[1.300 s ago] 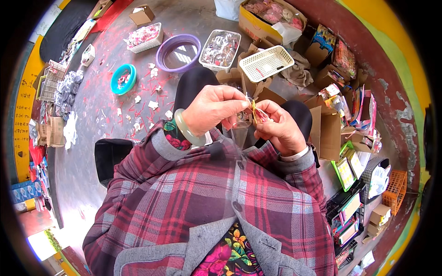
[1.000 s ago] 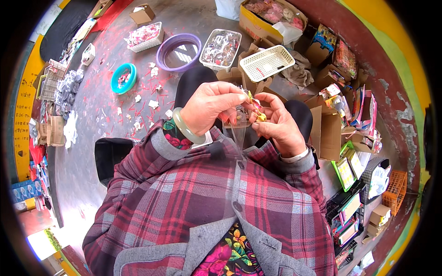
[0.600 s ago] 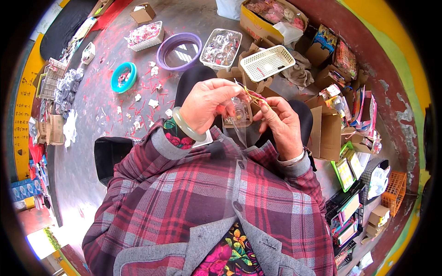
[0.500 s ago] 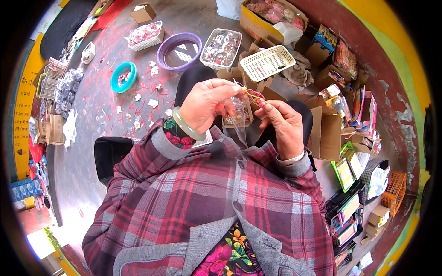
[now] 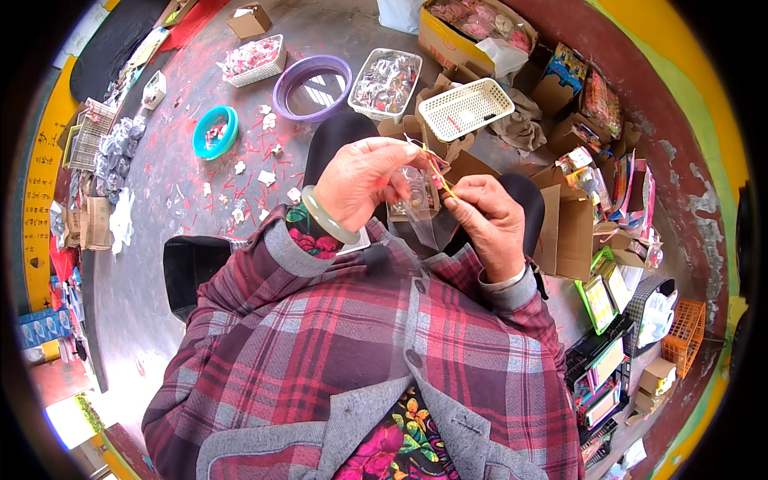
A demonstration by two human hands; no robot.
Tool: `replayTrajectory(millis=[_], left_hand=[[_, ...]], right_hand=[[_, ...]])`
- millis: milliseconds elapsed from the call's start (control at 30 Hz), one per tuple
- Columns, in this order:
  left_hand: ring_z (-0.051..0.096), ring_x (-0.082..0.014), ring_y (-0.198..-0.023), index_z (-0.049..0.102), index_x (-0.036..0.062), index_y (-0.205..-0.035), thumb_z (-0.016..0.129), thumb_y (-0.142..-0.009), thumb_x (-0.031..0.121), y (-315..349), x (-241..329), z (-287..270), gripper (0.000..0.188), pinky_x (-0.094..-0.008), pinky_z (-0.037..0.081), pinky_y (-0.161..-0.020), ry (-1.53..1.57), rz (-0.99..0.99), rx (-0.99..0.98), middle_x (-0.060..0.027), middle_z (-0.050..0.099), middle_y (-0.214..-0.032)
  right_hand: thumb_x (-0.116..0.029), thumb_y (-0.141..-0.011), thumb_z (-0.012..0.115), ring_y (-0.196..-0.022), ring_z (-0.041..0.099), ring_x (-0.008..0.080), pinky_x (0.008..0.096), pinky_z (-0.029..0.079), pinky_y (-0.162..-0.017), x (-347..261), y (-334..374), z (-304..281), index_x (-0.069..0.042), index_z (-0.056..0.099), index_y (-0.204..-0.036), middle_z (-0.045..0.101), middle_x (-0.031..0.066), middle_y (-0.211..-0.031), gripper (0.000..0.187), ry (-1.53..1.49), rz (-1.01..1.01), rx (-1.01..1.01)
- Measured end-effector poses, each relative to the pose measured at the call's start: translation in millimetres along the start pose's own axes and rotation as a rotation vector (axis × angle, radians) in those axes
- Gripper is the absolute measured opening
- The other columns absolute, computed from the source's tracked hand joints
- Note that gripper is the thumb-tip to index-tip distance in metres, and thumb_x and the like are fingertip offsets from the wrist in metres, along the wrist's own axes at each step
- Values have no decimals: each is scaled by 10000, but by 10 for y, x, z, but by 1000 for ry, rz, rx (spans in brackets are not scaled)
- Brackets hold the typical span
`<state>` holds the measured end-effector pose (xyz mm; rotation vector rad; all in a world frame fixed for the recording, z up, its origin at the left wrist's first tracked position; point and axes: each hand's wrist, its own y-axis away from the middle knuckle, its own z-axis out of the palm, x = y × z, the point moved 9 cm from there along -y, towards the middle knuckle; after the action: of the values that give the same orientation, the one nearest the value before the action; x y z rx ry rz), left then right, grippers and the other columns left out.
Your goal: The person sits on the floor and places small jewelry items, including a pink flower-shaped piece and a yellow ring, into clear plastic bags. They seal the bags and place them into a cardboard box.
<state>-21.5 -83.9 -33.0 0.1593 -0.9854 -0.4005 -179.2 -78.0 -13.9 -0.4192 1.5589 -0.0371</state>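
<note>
A thin yellow-and-pink cord [image 5: 437, 174] runs between my two hands above my lap. My left hand [image 5: 360, 180], with a pale bangle at the wrist, is closed in a pinch at the cord's upper end. The thumb and fingertips of my right hand [image 5: 490, 220] are shut on its lower end. Below the left fingers hangs a clear plastic bag [image 5: 418, 226]; whether those fingers hold it I cannot tell. Behind the cord, between my knees, a small box of clear packets [image 5: 420, 188] is partly hidden.
Ahead stand a teal basin [image 5: 215, 134], a purple basin [image 5: 312, 89], a white basket of clear packets [image 5: 386, 83] and a cream basket [image 5: 466, 110]. Red strips and white pieces litter the floor on the left. Cardboard boxes [image 5: 570, 232] crowd the right side.
The cord has gone from a bunched loop to a straighter, downward-slanting line. My right hand has shifted slightly down, its fingers curling in more. The left hand has barely moved.
</note>
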Motion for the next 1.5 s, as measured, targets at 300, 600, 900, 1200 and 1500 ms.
replayTrajectory(millis=[300, 600, 900, 1200, 1500], left_hand=[[585, -108, -571, 606, -3, -952, 563, -856, 141, 9, -56, 99, 178, -204, 457, -495, 9, -39, -71, -114, 639, -925], [592, -104, -571, 611, -7, -953, 569, -859, 126, 13, -143, 131, 168, -222, 494, -523, -28, -92, -126, -103, 649, -895], [585, -87, -623, 594, -14, -1005, 598, -838, 85, 56, -204, 271, 194, -207, 482, -558, -96, -141, -185, -81, 642, -878], [576, -85, -625, 542, -13, -1031, 607, -820, 48, 20, -207, 186, 229, -199, 480, -575, -119, -86, -133, -71, 623, -827], [589, -109, -627, 533, -23, -1041, 567, -856, 82, -15, -224, 125, 215, -206, 491, -568, -158, -86, -133, -93, 620, -809]], right_hand=[[-145, -758, 634, -754, 596, 286, 331, 477, -674, -3, 71, 366, -68, 650, -945, 601, 116, -836, 203, 376, -44, -340], [-45, -728, 697, -763, 542, 74, 198, 438, -609, -94, -79, -31, -11, 583, -998, 589, 40, -906, 295, 120, 144, 44], [-54, -837, 584, -756, 554, 64, 187, 444, -667, 206, -23, 88, 26, 579, -993, 608, 27, -829, 175, -298, 339, -98], [-56, -856, 545, -679, 540, 75, 200, 432, -635, 312, 14, 4, 38, 582, -959, 599, 32, -785, 143, -433, 426, -49], [-83, -864, 544, -673, 547, 106, 225, 439, -637, 329, 28, 27, 17, 570, -947, 591, 44, -781, 132, -607, 457, -94]])
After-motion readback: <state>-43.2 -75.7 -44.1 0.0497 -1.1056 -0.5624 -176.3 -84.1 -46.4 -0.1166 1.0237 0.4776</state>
